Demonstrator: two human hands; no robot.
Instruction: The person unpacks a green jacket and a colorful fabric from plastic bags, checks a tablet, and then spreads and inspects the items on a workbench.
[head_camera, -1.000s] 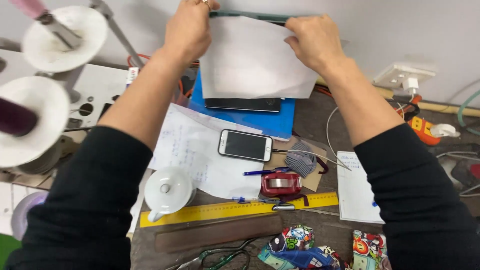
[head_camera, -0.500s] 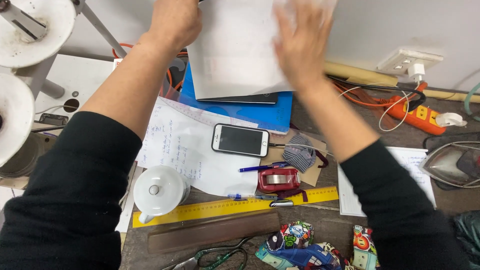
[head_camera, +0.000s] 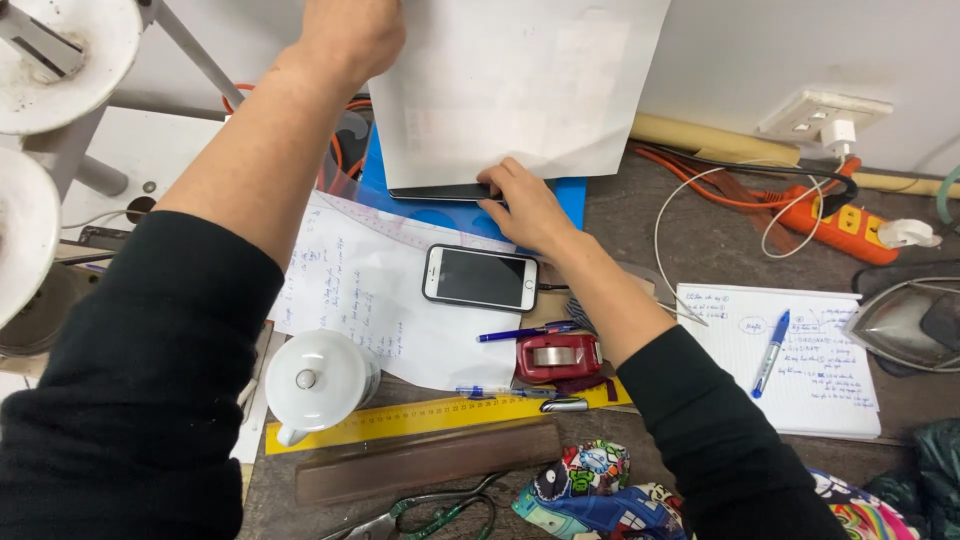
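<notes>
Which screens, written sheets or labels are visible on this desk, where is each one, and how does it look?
Phone: desk centre, below the right hand; white rectangle, dark screen.
White sheet: held up by the left hand; faint marks.
Written sheet: under the phone; white, blue handwriting.
Notepad: right side; white lined page, blue pen on it.
Yellow ruler: front; long strip, printed scale.

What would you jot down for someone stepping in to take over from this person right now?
Left hand: raised, pinning the top of a white paper sheet against the wall.
Right hand: low, fingers at the sheet's bottom edge, touching a dark flat slab that lies on a blue board.
Nearby on the bench: phone face up on handwritten paper, red tape dispenser, yellow ruler.
Done: the sheet is up and spread flat.
Left: nothing fastens it; only the hands hold it.
</notes>
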